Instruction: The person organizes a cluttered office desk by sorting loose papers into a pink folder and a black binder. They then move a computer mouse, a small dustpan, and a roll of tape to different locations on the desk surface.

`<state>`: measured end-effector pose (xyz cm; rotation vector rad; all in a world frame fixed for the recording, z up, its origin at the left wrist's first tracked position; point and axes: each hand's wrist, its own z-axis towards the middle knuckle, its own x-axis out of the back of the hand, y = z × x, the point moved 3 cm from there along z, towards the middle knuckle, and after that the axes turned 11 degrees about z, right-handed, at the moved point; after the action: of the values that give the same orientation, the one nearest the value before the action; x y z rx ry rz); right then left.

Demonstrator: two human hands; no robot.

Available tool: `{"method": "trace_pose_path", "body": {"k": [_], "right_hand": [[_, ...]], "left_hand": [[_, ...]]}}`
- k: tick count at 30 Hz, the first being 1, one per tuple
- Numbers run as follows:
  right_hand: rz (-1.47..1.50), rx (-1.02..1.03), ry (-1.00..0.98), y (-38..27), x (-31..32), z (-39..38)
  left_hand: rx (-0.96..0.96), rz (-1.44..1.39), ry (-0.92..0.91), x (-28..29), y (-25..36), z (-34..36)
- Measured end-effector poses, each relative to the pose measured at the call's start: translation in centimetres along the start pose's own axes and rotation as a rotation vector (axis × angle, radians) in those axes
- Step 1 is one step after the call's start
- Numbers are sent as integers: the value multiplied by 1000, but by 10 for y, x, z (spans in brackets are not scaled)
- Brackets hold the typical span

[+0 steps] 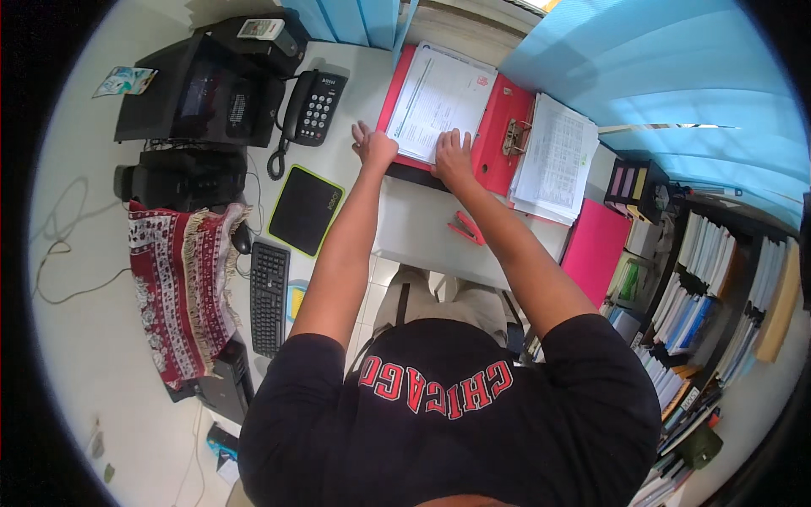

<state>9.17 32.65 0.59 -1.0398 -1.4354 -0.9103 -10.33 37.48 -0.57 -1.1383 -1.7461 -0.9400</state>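
head | papers (pixel 443 97) in red binder (pixel 500 106) | left fingers (pixel 364 135): can't tell | right fingers (pixel 455 142): spread atop

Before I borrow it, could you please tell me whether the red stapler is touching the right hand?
Apart: the head view plainly shows white desk between the red stapler and the right hand.

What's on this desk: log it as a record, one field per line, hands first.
Left hand: at lower left corner of left paper stack
Right hand: on that stack's lower edge
Red lever-arch binder: open, right paper stack beyond its metal lever
Red stapler: nearer the person
Left side: corded telephone, mouse pad, keyboard
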Motion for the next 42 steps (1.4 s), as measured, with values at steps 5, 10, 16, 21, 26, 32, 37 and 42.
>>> {"method": "trace_pose_path", "body": {"k": [5,10,16,21,26,32,37,42], "right_hand": [[26,-27,-13,-4,1,0],[50,-104,49,-22,-2,2],[198,-95,257,-25,1,18],[288,69,354,-7,28,23],[499,134,225,28,50,51],[717,102,-212,67,54,88],[765,155,-280,60,42,84],[874,225,-236,46,8,79]], "left_hand": [[-32,-30,40,25,23,-4],[-52,16,97,22,25,-3],[68,-144,-143,38,45,18],[56,-282,-225,14,15,55],[-97,-241,-96,11,-25,43],[-344,343,238,-11,-18,-22],[-127,158,249,-7,-12,-37],[-86,130,274,1,-15,-59]]}}
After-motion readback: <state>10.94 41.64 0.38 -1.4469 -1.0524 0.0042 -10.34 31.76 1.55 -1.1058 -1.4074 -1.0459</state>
